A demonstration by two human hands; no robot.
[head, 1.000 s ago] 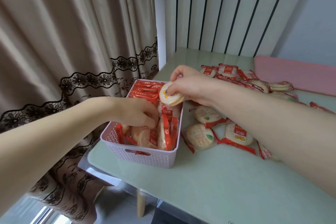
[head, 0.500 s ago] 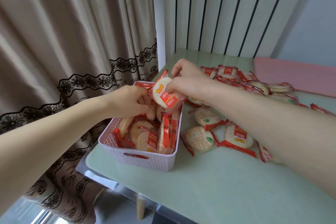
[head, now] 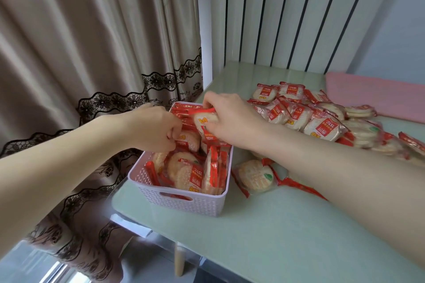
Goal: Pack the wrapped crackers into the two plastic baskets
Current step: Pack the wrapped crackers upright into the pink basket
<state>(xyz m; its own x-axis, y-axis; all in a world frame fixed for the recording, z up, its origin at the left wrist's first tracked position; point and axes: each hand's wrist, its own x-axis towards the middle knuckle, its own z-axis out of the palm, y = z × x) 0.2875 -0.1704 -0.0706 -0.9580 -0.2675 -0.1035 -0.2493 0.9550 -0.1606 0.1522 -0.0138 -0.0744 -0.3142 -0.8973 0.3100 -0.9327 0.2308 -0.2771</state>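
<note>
Crackers (head: 208, 122) half-hidden under hands (head: 230, 117)

The pale green table (head: 264, 236) lies bare across the lower centre and lower right of the frame, open to approach. The lilac basket (head: 184, 204) at centre left is nearly full. Both forearms cross above it. A heap of wrapped crackers (head: 322, 122) blocks the right-centre; the curtain (head: 80, 41) hems the left edge.

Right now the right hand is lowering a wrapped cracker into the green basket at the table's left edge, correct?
Not quite: the basket is pale lilac, not green, as the head view shows. The rest holds: the right hand holds a wrapped cracker over it at the table's left edge.
</note>
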